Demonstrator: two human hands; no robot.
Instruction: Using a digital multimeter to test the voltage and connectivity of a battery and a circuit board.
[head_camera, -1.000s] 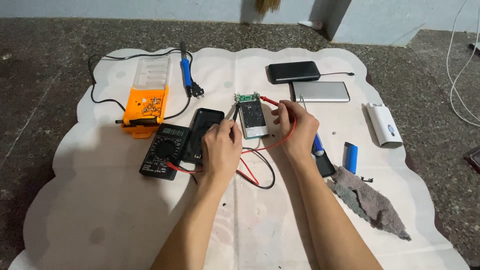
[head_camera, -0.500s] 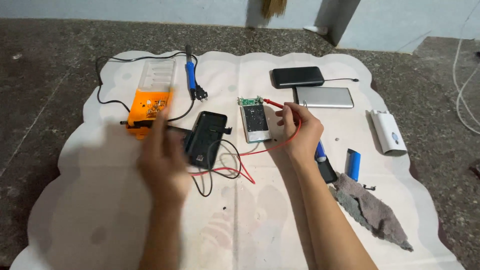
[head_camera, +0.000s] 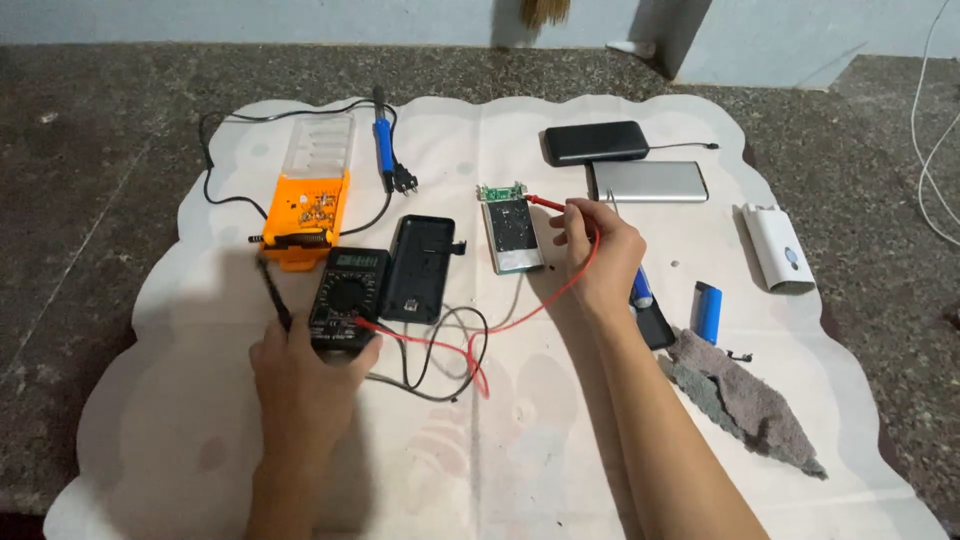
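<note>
Head view: left hand (head_camera: 300, 385) sits at the near edge of a black multimeter (head_camera: 345, 297), w/ a black probe (head_camera: 273, 293) sticking up far-left from its fingers, which are curled closed on the probe. Right hand (head_camera: 598, 255) is right of centre, fingers pinched shut on a red probe (head_camera: 545, 203); probe tip points left onto the far end of a bare battery pack w/ green circuit board (head_camera: 510, 230). Red wire (head_camera: 520, 315) loops from that hand back toward the multimeter, tangled w/ black wire (head_camera: 440, 360) near centre. Black case (head_camera: 420, 268) lies just right of the multimeter, touching or nearly so, can't tell. Orange and clear box (head_camera: 310, 195) is far-left of the multimeter; blue soldering iron (head_camera: 381, 140) beyond it. Far right: black power bank (head_camera: 596, 142), silver power bank (head_camera: 648, 181) just near of it, white power bank (head_camera: 778, 248) further right. Blue battery cell (head_camera: 708, 311) and grey rag (head_camera: 745, 400) lie right of the right forearm. All on white paper (head_camera: 500, 470) over a dark speckled surface (head_camera: 80, 200).
</note>
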